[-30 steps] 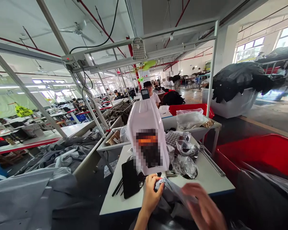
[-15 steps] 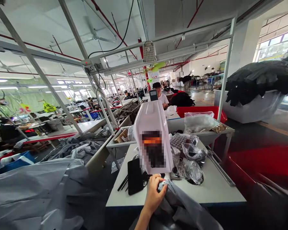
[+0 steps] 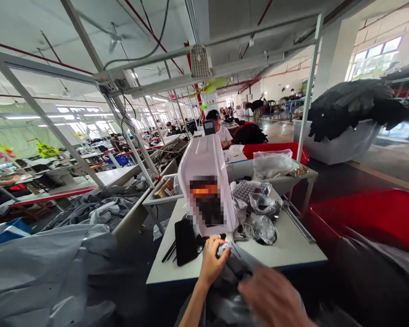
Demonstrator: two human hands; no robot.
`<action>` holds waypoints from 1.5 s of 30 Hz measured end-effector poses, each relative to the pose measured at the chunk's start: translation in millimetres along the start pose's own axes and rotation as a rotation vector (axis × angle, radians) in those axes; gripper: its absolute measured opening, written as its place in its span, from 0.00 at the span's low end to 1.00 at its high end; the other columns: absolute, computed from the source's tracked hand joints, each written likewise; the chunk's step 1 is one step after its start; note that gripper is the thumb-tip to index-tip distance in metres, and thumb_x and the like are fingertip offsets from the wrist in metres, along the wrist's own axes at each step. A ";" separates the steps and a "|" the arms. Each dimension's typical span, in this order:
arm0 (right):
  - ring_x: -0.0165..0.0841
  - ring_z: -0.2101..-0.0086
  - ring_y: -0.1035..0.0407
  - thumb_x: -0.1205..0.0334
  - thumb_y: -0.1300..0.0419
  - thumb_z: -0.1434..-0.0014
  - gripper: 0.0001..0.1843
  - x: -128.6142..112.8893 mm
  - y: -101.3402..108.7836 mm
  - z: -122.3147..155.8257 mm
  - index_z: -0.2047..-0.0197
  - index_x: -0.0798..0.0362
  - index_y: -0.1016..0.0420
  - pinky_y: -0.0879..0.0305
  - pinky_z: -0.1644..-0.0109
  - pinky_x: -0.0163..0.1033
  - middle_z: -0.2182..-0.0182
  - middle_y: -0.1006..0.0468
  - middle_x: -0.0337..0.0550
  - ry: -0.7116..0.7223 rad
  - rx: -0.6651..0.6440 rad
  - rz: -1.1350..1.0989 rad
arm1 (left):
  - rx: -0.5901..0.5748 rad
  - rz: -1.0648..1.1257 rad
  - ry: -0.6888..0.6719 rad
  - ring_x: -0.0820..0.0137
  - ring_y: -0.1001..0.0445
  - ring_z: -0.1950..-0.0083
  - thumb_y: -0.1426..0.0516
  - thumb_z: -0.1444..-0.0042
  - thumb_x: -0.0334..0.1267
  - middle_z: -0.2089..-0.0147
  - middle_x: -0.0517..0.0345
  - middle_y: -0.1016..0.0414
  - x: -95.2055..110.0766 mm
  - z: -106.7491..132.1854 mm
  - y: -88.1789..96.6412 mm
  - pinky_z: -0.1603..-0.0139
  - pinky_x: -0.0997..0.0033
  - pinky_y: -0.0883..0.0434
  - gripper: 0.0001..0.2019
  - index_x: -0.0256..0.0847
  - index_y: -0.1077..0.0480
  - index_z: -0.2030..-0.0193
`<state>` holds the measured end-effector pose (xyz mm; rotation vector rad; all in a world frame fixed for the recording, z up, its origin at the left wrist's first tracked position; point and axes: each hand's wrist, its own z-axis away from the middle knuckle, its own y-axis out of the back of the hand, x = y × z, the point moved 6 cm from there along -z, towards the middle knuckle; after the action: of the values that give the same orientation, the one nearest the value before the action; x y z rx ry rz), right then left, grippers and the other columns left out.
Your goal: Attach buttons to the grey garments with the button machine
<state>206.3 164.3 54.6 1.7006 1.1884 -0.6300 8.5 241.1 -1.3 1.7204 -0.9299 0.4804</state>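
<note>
My left hand (image 3: 211, 262) is closed in a pinch on the edge of a grey fabric piece (image 3: 236, 268), held just under the front of a white machine (image 3: 206, 181) on the work table (image 3: 293, 247). My right hand (image 3: 271, 299) is low in the view over the same grey fabric, smeared by motion, so its fingers are not clear. A black flat case (image 3: 185, 241) lies on the table just left of my left hand.
Clear plastic bags (image 3: 261, 218) with small dark parts lie right of the machine. A red bin (image 3: 371, 215) stands at right, and grey fabric is heaped (image 3: 47, 272) at left. A person in a white shirt (image 3: 220, 131) sits behind the machine. A metal frame spans overhead.
My right hand had dropped out of view half a second ago and is back over the grey fabric. My left hand keeps its pinch at the machine's front.
</note>
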 end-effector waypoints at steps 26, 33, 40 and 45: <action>0.31 0.71 0.34 0.76 0.50 0.44 0.13 127.7 17.4 -91.9 0.71 0.55 0.27 0.49 0.69 0.34 0.70 0.24 0.45 -0.128 -0.263 0.780 | 0.036 0.028 -0.008 0.59 0.33 0.45 0.44 0.43 0.48 0.51 0.50 0.30 -7.8 -0.2 -0.6 0.41 0.55 0.36 0.12 0.43 0.26 0.60; 0.32 0.71 0.34 0.72 0.48 0.42 0.10 113.4 20.6 -93.5 0.72 0.55 0.29 0.51 0.69 0.34 0.71 0.26 0.45 -0.141 -0.229 0.759 | 0.009 0.008 -0.006 0.59 0.33 0.47 0.43 0.43 0.46 0.52 0.50 0.30 -4.2 -0.7 0.0 0.43 0.55 0.35 0.11 0.42 0.26 0.60; 0.30 0.71 0.35 0.74 0.50 0.45 0.10 112.3 23.4 -94.9 0.72 0.56 0.30 0.49 0.68 0.34 0.72 0.26 0.43 -0.103 -0.170 0.690 | 0.022 0.022 -0.033 0.59 0.33 0.47 0.43 0.43 0.45 0.52 0.51 0.29 -4.6 -1.1 0.6 0.44 0.57 0.35 0.10 0.43 0.26 0.60; 0.33 0.71 0.33 0.66 0.50 0.44 0.10 102.0 49.6 -89.2 0.70 0.55 0.28 0.40 0.66 0.36 0.72 0.25 0.44 -0.067 0.028 0.457 | -0.002 0.025 -0.039 0.59 0.34 0.46 0.44 0.42 0.46 0.52 0.51 0.30 -5.1 -1.1 -0.6 0.44 0.55 0.35 0.10 0.44 0.27 0.60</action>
<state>283.6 283.8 30.2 1.8760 0.7085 -0.4170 6.0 244.0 -4.9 1.7233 -0.9805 0.4630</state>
